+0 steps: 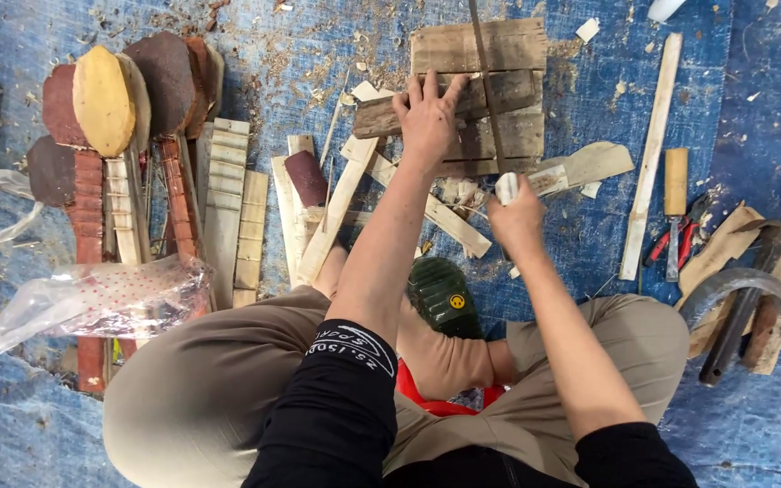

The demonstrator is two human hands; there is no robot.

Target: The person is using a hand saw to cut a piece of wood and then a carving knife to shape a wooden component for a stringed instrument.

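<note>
Below, on a blue tarp point(752, 72) littered with shavings, the left hand point(428, 113) presses flat, fingers spread, on a rough dark wood strip point(381, 116) laid across a weathered slatted block point(499, 54). Just right of that block, the right hand point(517, 217) is closed around a pale handle, probably a thin saw blade's point(485, 81).

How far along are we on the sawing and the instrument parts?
Done: shaped instrument bodies and necks lie stacked at the left. In hand: the left hand pins a dark wood piece on the plank block while the right hand grips the saw across it. Left: the piece looks uncut through; loose strips wait.
</note>
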